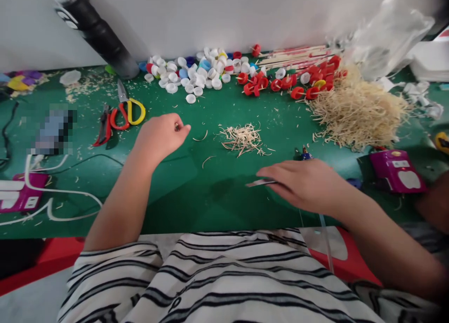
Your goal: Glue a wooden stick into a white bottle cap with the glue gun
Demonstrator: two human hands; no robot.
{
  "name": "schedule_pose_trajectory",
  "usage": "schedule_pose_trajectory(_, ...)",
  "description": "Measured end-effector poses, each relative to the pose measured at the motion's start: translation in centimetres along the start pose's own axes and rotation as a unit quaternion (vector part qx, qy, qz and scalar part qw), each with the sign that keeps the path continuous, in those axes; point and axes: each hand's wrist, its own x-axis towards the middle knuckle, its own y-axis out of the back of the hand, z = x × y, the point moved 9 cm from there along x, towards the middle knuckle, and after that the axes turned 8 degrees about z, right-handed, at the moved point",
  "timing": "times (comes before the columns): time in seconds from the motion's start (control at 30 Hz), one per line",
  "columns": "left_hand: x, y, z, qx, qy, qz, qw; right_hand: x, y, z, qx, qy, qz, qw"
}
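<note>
My left hand (159,138) is closed above the green table, fingers curled in with the thumb against them. Between the fingers a small dark spot shows, too small to name. My right hand (308,185) is wrapped round a thin pointed metal tool (258,182) whose tip sticks out to the left; the palm hides the rest, so I cannot tell if it is a blade or tweezers. Beyond and between the hands lies a small pile of pale wood shavings (243,139). A few loose slivers lie nearer my left hand.
Bottle caps (196,72) and red caps (287,82) line the back, by wooden sticks (294,58) and a large shavings heap (361,110). Left are scissors (128,110), red pliers (104,126), a black bottle (101,35) and white cables (73,192). A purple box (396,171) stands right.
</note>
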Motion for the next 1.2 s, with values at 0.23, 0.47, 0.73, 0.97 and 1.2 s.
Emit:
schedule_pose_trajectory(0.23, -3.6, -3.3, 0.9, 0.047, -0.043, -0.129, 0.990, 3.5, -5.3, -3.3, 0.009, 0.081, -0.197, 0.977)
schedule_pose_trajectory(0.47, -3.5, -3.4, 3.4, 0.020, -0.103, -0.056, 0.993, 4.3, -6.1, 0.9, 0.068, 0.013, -0.170, 0.983)
schedule_pose_trajectory(0.73, -4.0, -4.7, 9.0, -0.002, -0.182, -0.061, 0.981, 4.3, -6.3, 1.9, 0.116, 0.022, -0.081, 0.990)
schedule_pose_trajectory(0.97, -3.8, -3.8, 6.6, -0.025, -0.159, -0.076, 0.984, 4.0, -6.2, 1.9, 0.133, 0.027, -0.066, 0.989)
schedule_pose_trajectory(1.2, -5.2, -3.5, 5.6, 0.001, -0.165, -0.088, 0.982, 4.0, -6.3, 1.9, 0.130, 0.029, -0.068, 0.989)
